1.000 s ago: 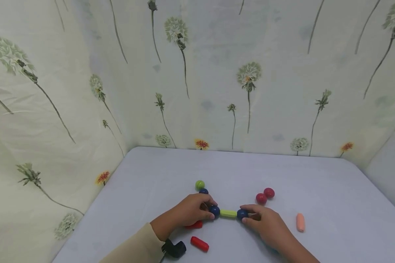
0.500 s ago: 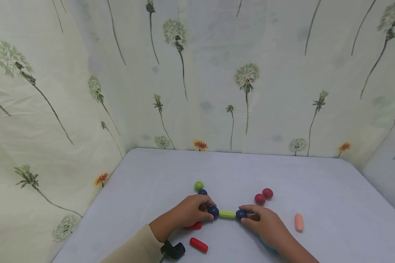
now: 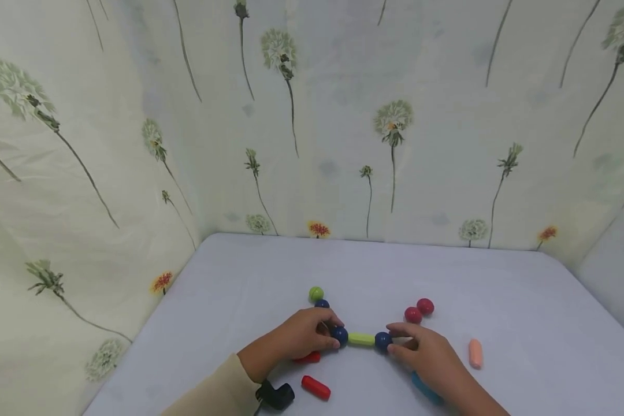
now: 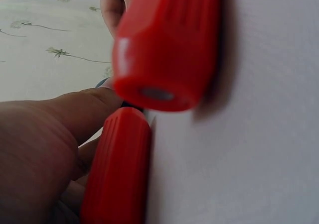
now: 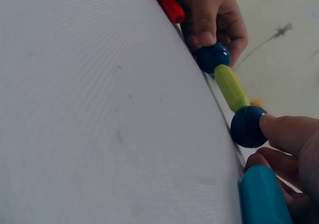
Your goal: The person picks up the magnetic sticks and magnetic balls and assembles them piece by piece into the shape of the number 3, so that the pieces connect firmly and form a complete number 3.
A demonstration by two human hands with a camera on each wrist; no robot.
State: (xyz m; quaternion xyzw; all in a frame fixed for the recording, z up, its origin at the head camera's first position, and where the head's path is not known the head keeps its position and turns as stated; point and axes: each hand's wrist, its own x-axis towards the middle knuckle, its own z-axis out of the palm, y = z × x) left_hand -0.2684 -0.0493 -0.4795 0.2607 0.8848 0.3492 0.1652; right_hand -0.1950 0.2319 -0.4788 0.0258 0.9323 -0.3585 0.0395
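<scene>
A yellow-green magnetic rod (image 3: 361,339) lies between two dark blue balls on the white table. My left hand (image 3: 305,332) pinches the left blue ball (image 3: 340,335) between thumb and fingers. At the other end, my right hand (image 3: 425,352) is by the right blue ball (image 3: 383,341), its thumb touching the ball in the right wrist view and its index finger lifted off. Beneath the right hand lies a blue rod (image 5: 264,196). Close to the left hand are two red rods, one partly hidden (image 3: 308,357) and one nearer (image 3: 316,387).
Beyond the left hand sit a green ball (image 3: 316,294) and another blue ball (image 3: 322,303). Two red balls (image 3: 419,310) lie at the right, with an orange-pink rod (image 3: 475,353) further over. A black device (image 3: 275,396) is at the left wrist. Flowered cloth (image 3: 343,115) hangs behind the table.
My right hand has eased slightly rightward, its fingers parting from the right blue ball. More of the blue rod beneath it shows. The left hand keeps its hold.
</scene>
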